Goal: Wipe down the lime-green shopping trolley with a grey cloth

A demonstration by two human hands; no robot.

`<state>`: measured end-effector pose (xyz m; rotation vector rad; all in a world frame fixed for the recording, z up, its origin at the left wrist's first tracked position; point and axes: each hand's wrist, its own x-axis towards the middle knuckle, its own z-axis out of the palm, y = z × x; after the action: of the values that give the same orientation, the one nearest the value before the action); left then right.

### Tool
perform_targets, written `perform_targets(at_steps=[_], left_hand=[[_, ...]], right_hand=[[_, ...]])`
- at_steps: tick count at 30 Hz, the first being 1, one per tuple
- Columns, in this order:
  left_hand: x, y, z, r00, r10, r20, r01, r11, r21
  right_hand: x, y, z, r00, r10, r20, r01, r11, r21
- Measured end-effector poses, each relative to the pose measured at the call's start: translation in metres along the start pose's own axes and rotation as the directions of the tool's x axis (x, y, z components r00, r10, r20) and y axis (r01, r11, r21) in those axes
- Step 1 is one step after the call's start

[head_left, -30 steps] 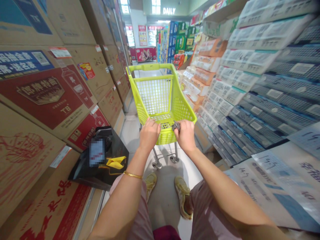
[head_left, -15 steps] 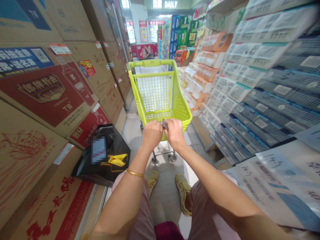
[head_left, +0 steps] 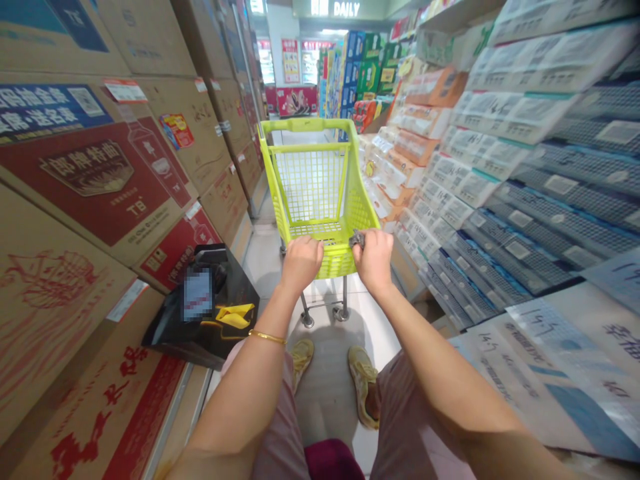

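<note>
A lime-green plastic shopping cart (head_left: 351, 209) stands in front of me, its slatted basket showing nothing inside. My left hand (head_left: 302, 262) is closed over the left part of the cart's near edge. At the near right corner is my right hand (head_left: 376, 261), fingers curled in. A small crumpled grey thing (head_left: 357, 239), like a cloth or wipe, sticks out from between its thumb and fingers. Whether the right hand also grips the cart's edge is hard to tell, as the palm side is hidden.
Stacked cartons (head_left: 115, 170) wall the left side. A black bag (head_left: 215, 340) with a yellow ribbon leans by them. Packs of tissue (head_left: 480, 160) are piled along the right, with dark blue packs (head_left: 505, 247) lower down. Tiled floor (head_left: 330, 373) runs between; green boxes (head_left: 370, 73) stand farther ahead.
My right hand has moved right along the cart's near edge with the grey thing, away from my left hand. The left hand stays on the edge.
</note>
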<state>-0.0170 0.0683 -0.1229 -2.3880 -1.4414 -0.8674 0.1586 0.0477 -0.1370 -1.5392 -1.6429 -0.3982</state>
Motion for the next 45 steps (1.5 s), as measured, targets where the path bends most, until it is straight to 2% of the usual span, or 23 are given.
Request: perform_targets(at_steps=[3, 8, 11, 14, 19, 24, 27, 30, 33, 36, 39, 42, 45], left_hand=[[-0.001, 0.001, 0.0, 1.0, -0.022, -0.009, 0.022, 1.0, 0.004], [-0.002, 0.002, -0.002, 0.998, -0.059, -0.017, 0.059, 0.998, -0.004], [-0.003, 0.001, -0.003, 0.998, -0.069, 0.006, 0.069, 0.998, -0.004], [-0.003, 0.001, -0.004, 0.997, -0.071, 0.012, 0.071, 0.997, -0.005], [-0.001, 0.001, -0.004, 0.997, -0.077, -0.009, 0.076, 0.997, -0.021], [0.0, 0.0, -0.002, 0.997, -0.074, -0.025, 0.073, 0.997, -0.037], [0.0, 0.0, -0.001, 0.997, -0.072, -0.024, 0.071, 0.997, -0.022], [-0.001, 0.002, 0.001, 0.995, -0.08, -0.053, 0.08, 0.997, -0.003], [-0.002, 0.003, 0.002, 0.994, -0.08, -0.076, 0.081, 0.997, 0.013], [-0.002, 0.004, 0.002, 0.994, -0.089, -0.062, 0.09, 0.996, 0.018], [-0.001, 0.003, 0.001, 0.994, -0.104, -0.032, 0.104, 0.995, 0.004], [-0.001, 0.0, 0.0, 0.995, -0.094, -0.012, 0.094, 0.995, -0.013], [0.0, -0.002, -0.001, 0.998, -0.067, -0.016, 0.067, 0.998, -0.014]], right_hand=[[-0.004, -0.016, 0.004, 1.0, 0.012, 0.0, -0.012, 0.999, 0.031], [-0.012, -0.052, 0.015, 0.994, -0.09, 0.057, 0.082, 0.986, 0.143], [-0.014, -0.063, 0.019, 0.992, -0.109, 0.066, 0.098, 0.985, 0.144], [-0.012, -0.06, 0.016, 0.984, -0.146, 0.106, 0.132, 0.982, 0.136], [-0.006, -0.039, 0.006, 0.975, -0.178, 0.136, 0.164, 0.981, 0.106], [-0.001, -0.011, -0.002, 0.995, -0.089, 0.051, 0.089, 0.996, -0.008], [0.0, -0.004, -0.004, 0.999, -0.042, 0.018, 0.042, 0.999, -0.032], [-0.003, -0.011, -0.001, 1.0, -0.017, -0.001, 0.017, 1.0, -0.007], [-0.008, -0.029, 0.006, 0.999, -0.031, 0.028, 0.029, 0.998, 0.059], [-0.014, -0.051, 0.013, 0.994, -0.084, 0.067, 0.075, 0.988, 0.133], [-0.016, -0.063, 0.018, 0.994, -0.09, 0.064, 0.082, 0.988, 0.127], [-0.014, -0.06, 0.017, 0.984, -0.151, 0.099, 0.141, 0.985, 0.101], [-0.009, -0.046, 0.012, 0.973, -0.198, 0.121, 0.191, 0.979, 0.073]])
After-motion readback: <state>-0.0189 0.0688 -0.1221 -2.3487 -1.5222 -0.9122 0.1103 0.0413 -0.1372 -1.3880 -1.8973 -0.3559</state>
